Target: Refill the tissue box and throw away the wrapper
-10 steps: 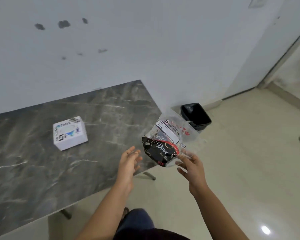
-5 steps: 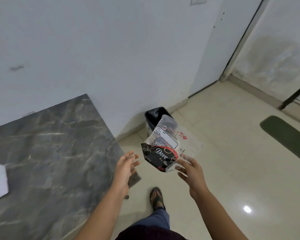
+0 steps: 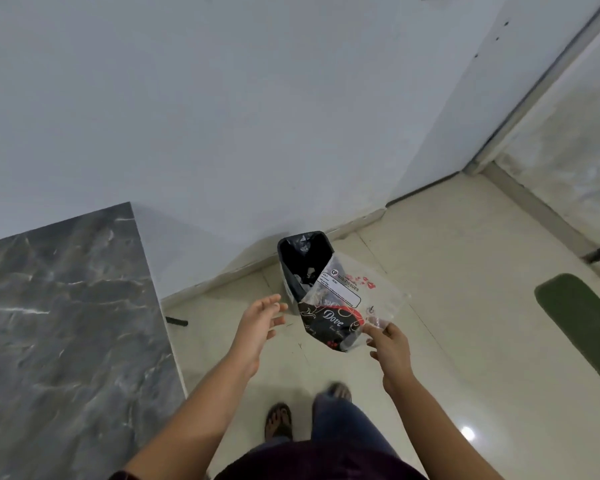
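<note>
An empty clear plastic wrapper [image 3: 343, 306] with a black and red "Dove" print and a white label hangs from my right hand [image 3: 390, 344], which pinches its lower right corner. The wrapper is held in front of a small black bin [image 3: 303, 252] lined with a black bag, standing on the floor against the wall. My left hand [image 3: 258, 323] is to the left of the wrapper, fingers spread, holding nothing and not touching it. The tissue box is out of view.
A dark grey marble table [image 3: 66, 323] fills the left side, its corner close to my left forearm. Cream floor tiles [image 3: 465, 271] spread to the right, with a green mat [image 3: 586, 323] at the right edge. My feet [image 3: 279, 420] stand below the wrapper.
The view has swung right and closer to the bin; the tissue box has left the view. The wrapper stays pinched in my right hand and now overlaps the bin.
</note>
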